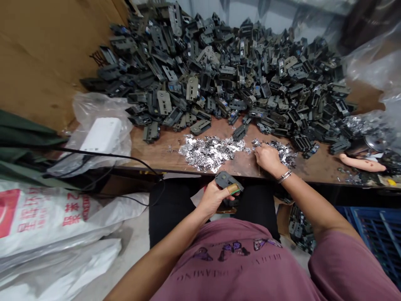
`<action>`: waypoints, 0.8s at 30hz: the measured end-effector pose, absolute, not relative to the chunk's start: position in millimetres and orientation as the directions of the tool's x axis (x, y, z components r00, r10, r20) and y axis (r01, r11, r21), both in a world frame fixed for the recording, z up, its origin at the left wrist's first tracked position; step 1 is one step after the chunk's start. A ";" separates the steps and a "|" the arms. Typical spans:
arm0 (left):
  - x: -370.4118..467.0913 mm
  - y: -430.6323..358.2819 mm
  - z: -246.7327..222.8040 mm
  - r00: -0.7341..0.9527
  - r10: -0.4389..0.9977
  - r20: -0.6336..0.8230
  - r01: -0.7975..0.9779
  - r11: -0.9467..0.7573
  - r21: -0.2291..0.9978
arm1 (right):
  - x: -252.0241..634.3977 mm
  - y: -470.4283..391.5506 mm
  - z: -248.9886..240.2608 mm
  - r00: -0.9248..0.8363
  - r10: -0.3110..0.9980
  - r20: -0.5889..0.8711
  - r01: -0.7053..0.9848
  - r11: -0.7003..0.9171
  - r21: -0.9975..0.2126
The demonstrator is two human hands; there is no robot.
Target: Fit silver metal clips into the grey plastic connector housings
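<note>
Left hand clamped around dark grey plastic housing, kept over lap for fitting. Right hand fingers pinching into shiny silver metal clip pile, within reach.

Left hand grips dark grey plastic housing above lap; right hand rests fingers in heap of small shiny metal clips on brown wooden bench.

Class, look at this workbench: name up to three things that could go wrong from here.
1. The right hand picks in the metal clips; thin edges might nick fingers.
2. The clips lie near the bench edge and could spill.
3. The cable hangs near the left hand holding a housing; it may snag.
</note>
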State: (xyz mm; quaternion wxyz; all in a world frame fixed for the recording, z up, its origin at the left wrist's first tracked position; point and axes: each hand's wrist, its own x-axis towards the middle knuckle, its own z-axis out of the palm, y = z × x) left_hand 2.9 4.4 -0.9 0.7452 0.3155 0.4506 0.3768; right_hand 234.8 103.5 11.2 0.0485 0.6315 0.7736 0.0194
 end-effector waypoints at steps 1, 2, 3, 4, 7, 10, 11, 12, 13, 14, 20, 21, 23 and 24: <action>2.0 3.5 -0.8 0.296 0.853 -0.430 -0.264 0.506 0.821 | 231.8 102.0 12.0 -0.208 0.977 -0.056 0.972 0.212 0.098; 0.5 2.9 -1.1 0.278 0.861 -0.425 -0.252 0.492 0.833 | 229.2 99.1 12.8 -0.213 0.976 -0.049 0.972 0.216 0.094; -1.3 2.6 -1.7 0.255 0.874 -0.415 -0.236 0.472 0.849 | 226.9 94.9 13.4 -0.216 0.976 -0.037 0.973 0.218 0.081; -3.1 2.7 -2.7 0.232 0.888 -0.398 -0.218 0.446 0.868 | 224.9 89.9 13.7 -0.217 0.976 -0.031 0.974 0.218 0.063; -6.6 4.2 -5.8 0.175 0.931 -0.319 -0.176 0.349 0.921 | 220.7 74.6 12.2 -0.227 0.969 -0.098 0.974 0.227 -0.012; -5.7 5.6 -6.2 0.150 0.949 -0.278 -0.146 0.300 0.943 | 221.2 67.6 8.0 -0.266 0.948 -0.177 0.962 0.248 -0.117; -4.9 5.7 -5.4 0.150 0.949 -0.278 -0.133 0.298 0.945 | 222.1 67.0 7.0 -0.286 0.942 -0.174 0.953 0.261 -0.152; -3.9 5.7 -4.2 0.152 0.948 -0.279 -0.122 0.298 0.947 | 222.9 66.6 6.6 -0.308 0.938 -0.157 0.942 0.278 -0.188; -3.0 5.5 -3.0 0.153 0.948 -0.279 -0.112 0.297 0.948 | 223.1 65.7 7.1 -0.328 0.936 -0.130 0.928 0.293 -0.229; -2.3 5.3 -1.9 0.152 0.950 -0.273 -0.101 0.290 0.952 | 222.4 64.1 8.6 -0.341 0.935 -0.094 0.910 0.303 -0.283; -1.9 2.1 -0.9 0.141 0.976 -0.166 0.005 0.167 0.986 | 200.3 36.0 32.4 -0.402 0.914 0.064 0.655 0.335 -0.677; -2.2 1.3 -0.6 0.163 0.977 -0.140 0.006 0.141 0.990 | 196.4 31.6 37.0 -0.431 0.900 0.059 0.643 0.353 -0.680; -2.9 -0.6 0.8 0.224 0.970 -0.095 0.001 0.097 0.995 | 192.1 25.8 45.1 -0.484 0.875 0.026 0.652 0.380 -0.656; -3.3 -1.6 1.8 0.252 0.964 -0.080 0.001 0.083 0.997 | 191.9 24.3 48.6 -0.502 0.865 0.003 0.659 0.385 -0.646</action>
